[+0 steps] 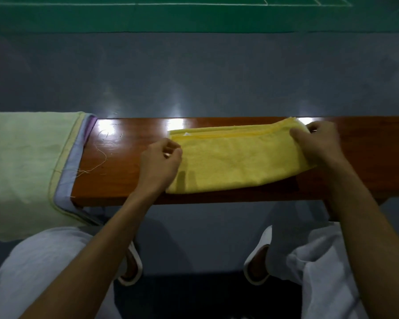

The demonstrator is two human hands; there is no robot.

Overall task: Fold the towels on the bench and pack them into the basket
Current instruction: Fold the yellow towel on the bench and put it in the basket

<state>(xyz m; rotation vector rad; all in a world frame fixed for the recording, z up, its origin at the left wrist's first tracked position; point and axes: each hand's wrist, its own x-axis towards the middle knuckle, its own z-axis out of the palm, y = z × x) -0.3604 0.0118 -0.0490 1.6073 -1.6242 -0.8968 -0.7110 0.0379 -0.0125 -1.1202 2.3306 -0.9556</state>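
Yellow towel (235, 162) between hands on bench (124, 178) — left hand (158, 164) pinches one end, right hand (318, 143) grips other.

Yellow towel (235, 162) on bench (124, 180), left hand (159, 162) pinching its 9 o'clock edge, right hand (318, 143) gripping its 3 o'clock end, green towel (21, 162) at 9 o'clock.

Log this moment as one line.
yellow towel: folded strip on bench | left hand: pinches left end | right hand: grips right end | light green towel: draped over bench's left | basket: not in view
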